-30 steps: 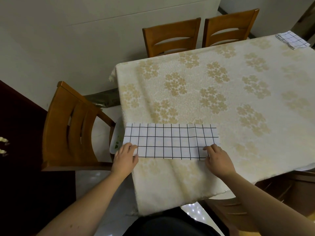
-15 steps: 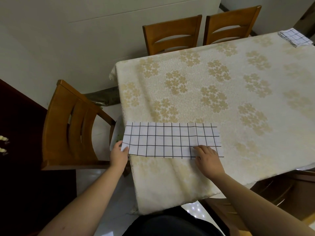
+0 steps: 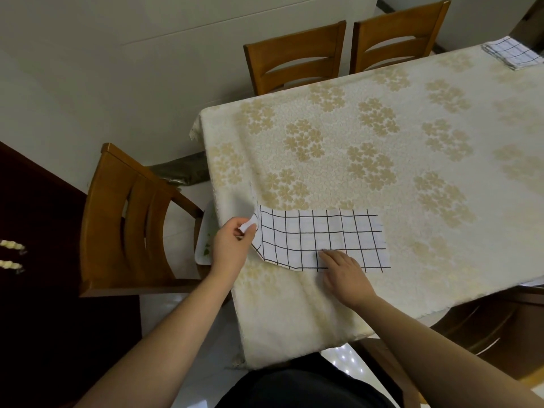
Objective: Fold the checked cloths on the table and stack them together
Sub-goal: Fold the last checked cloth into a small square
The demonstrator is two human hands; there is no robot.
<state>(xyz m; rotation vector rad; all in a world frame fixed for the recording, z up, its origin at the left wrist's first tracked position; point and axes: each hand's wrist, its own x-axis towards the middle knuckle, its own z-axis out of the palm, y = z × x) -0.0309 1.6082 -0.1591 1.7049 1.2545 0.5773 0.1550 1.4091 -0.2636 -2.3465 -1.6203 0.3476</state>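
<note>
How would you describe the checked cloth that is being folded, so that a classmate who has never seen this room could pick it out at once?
Start at the dining table with the cream, gold-flowered covering and go to its near edge. There a long white cloth with a black grid lies between the left hand, which pinches its raised end, and the right hand, which presses it flat. The other checked cloth lies folded small at the far corner, untouched.

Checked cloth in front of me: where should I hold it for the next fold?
Pinch the checked cloth at its left short end, coming from the left; that end already curls off the table in the left hand. The right hand presses mid-strip.
</note>
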